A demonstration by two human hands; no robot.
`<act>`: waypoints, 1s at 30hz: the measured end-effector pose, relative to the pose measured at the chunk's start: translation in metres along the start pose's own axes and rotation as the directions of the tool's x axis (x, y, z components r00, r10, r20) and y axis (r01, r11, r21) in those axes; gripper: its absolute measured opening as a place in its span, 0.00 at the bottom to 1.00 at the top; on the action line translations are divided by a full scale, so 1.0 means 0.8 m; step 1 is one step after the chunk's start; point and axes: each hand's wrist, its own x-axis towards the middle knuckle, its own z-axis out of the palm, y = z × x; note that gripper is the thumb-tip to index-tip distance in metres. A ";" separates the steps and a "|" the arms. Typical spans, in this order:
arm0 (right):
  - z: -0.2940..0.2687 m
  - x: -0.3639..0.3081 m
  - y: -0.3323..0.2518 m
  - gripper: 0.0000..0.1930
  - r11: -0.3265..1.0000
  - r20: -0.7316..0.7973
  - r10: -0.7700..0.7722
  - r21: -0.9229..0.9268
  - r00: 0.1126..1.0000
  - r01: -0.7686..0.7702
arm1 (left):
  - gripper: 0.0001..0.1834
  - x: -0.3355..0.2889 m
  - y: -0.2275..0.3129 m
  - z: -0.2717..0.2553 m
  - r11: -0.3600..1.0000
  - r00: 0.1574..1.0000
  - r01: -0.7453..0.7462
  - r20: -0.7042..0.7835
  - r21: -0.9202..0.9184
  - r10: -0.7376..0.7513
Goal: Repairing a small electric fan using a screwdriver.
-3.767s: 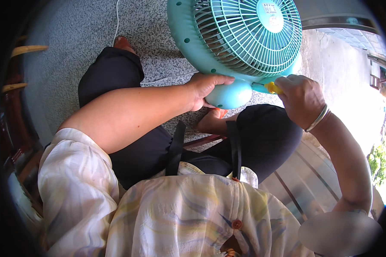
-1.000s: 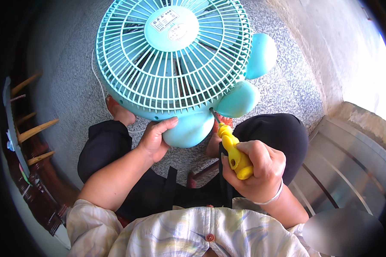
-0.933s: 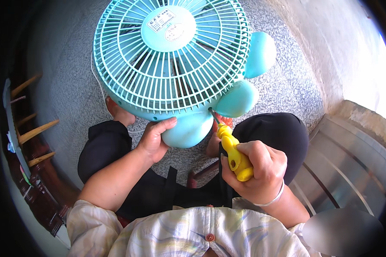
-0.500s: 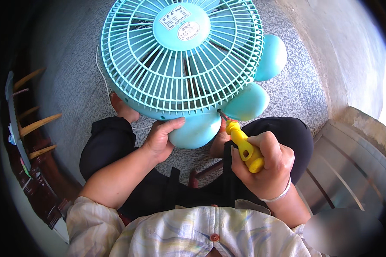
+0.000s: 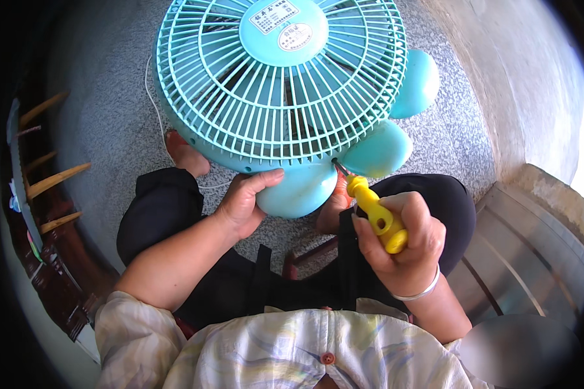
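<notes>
A turquoise electric fan (image 5: 285, 117) with a round slatted grille and rounded lobes along its rim stands in front of me, tipped so its labelled hub faces up. My left hand (image 5: 243, 202) grips the nearest lobe, thumb on top and fingers curled beneath, out of sight. In my right hand (image 5: 409, 236) is a screwdriver (image 5: 373, 207) with a yellow handle. Its metal shaft slants up and left, and the tip meets a dark hole in the fan's rim, between the nearest lobe and the one to its right. Whether a screw sits there is hidden.
Beneath the fan lies a grey speckled floor (image 5: 451, 146). A white cord (image 5: 154, 107) curves along the fan's left side. My knees flank the fan's near edge. Wooden prongs (image 5: 60, 181) stick out at far left; a pale wall (image 5: 525, 84) and a grey slatted panel (image 5: 525, 243) are at right.
The fan sits slightly higher and further right in the picture. The screwdriver has shifted a little with it, its tip still at the rim hole. Both hands keep their grips.
</notes>
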 end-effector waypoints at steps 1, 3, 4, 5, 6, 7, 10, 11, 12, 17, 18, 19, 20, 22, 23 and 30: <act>0.000 -0.001 0.000 0.16 0.999 0.023 -0.045 -0.021 0.999 0.046 | 0.30 -0.001 0.000 -0.001 1.000 1.000 -0.006 -0.006 -0.003 0.006; 0.001 -0.001 0.001 0.16 0.999 -0.005 -0.043 -0.005 0.999 0.043 | 0.31 0.000 -0.003 -0.005 1.000 1.000 -0.006 -0.021 0.002 0.006; 0.001 0.000 0.003 0.16 0.999 -0.031 -0.046 0.014 0.998 0.047 | 0.31 0.002 -0.003 -0.006 1.000 0.999 -0.012 -0.042 0.005 0.012; 0.003 -0.001 0.006 0.16 0.998 -0.063 -0.037 0.043 0.997 0.040 | 0.31 0.002 -0.003 -0.006 1.000 0.999 -0.010 -0.039 0.009 0.010; 0.001 -0.003 0.006 0.16 0.998 -0.067 -0.033 0.042 0.997 0.036 | 0.31 0.002 -0.003 -0.007 1.000 0.999 -0.005 -0.039 0.005 0.006; -0.001 -0.005 0.005 0.16 0.997 -0.025 -0.063 0.035 0.998 0.063 | 0.31 0.003 -0.003 -0.007 1.000 0.999 -0.001 -0.039 0.002 0.001; -0.008 -0.010 -0.003 0.14 0.992 -0.003 -0.125 -0.008 0.992 0.125 | 0.31 0.001 -0.001 -0.002 0.999 0.999 -0.031 -0.041 0.029 0.032; -0.010 -0.010 -0.006 0.14 0.990 -0.012 -0.140 -0.010 0.990 0.140 | 0.31 0.002 -0.001 0.000 0.999 0.999 -0.025 -0.043 0.031 0.026; -0.012 -0.010 -0.007 0.14 0.988 -0.021 -0.155 -0.013 0.988 0.154 | 0.31 0.002 -0.001 0.001 0.999 0.999 -0.021 -0.038 0.036 0.023; -0.020 -0.017 -0.001 0.15 0.988 0.043 -0.148 -0.037 0.988 0.150 | 0.30 0.000 0.000 0.003 0.999 0.998 -0.031 -0.060 -0.034 0.029; -0.021 -0.016 0.000 0.15 0.988 0.034 -0.148 -0.034 0.988 0.149 | 0.31 0.001 0.000 0.004 0.999 0.998 -0.039 -0.054 -0.024 0.038; -0.021 -0.016 0.001 0.15 0.989 0.033 -0.144 -0.033 0.989 0.145 | 0.31 0.001 0.000 0.004 0.999 0.998 -0.036 -0.055 -0.022 0.035; -0.021 -0.015 0.001 0.15 0.988 0.037 -0.150 -0.017 0.988 0.151 | 0.31 0.001 0.001 0.003 0.999 0.998 -0.032 -0.052 -0.023 0.030; -0.019 -0.014 0.002 0.15 0.988 0.041 -0.154 -0.001 0.987 0.155 | 0.31 0.001 0.001 0.004 0.999 0.999 -0.026 -0.049 -0.023 0.024; -0.018 -0.015 0.002 0.15 0.987 0.034 -0.158 -0.009 0.987 0.159 | 0.31 0.000 0.002 0.005 1.000 0.998 -0.023 -0.053 -0.018 0.022; -0.010 -0.009 0.011 0.13 0.988 0.032 -0.150 -0.040 0.988 0.152 | 0.31 0.000 0.002 0.005 1.000 0.998 -0.024 -0.061 -0.009 0.023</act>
